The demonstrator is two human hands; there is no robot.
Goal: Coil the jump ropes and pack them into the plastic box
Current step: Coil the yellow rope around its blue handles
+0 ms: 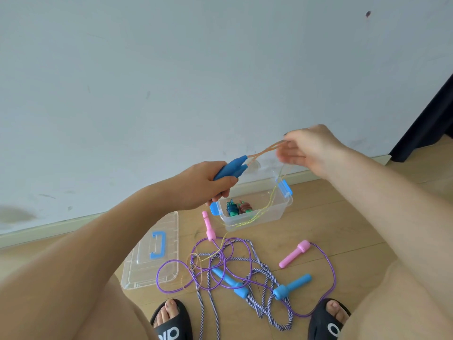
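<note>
My left hand [203,186] grips two blue handles [231,168] of a thin orange-yellow rope [266,149] held side by side. My right hand [311,150] pinches that rope's two strands a short way from the handles; the rest trails down across the clear plastic box [274,217] to the floor. Two small coiled ropes [239,207] lie inside the box. On the floor in front of it, a purple rope [171,263] with pink handles [294,253] is tangled with a blue-and-white striped rope [259,268] with blue handles [291,287].
The box's clear lid [137,271] with a blue carrying handle lies on the wooden floor to the left. A pale wall with a baseboard stands just behind the box. My feet in black slippers [171,322] frame the rope pile. A dark curtain hangs at far right.
</note>
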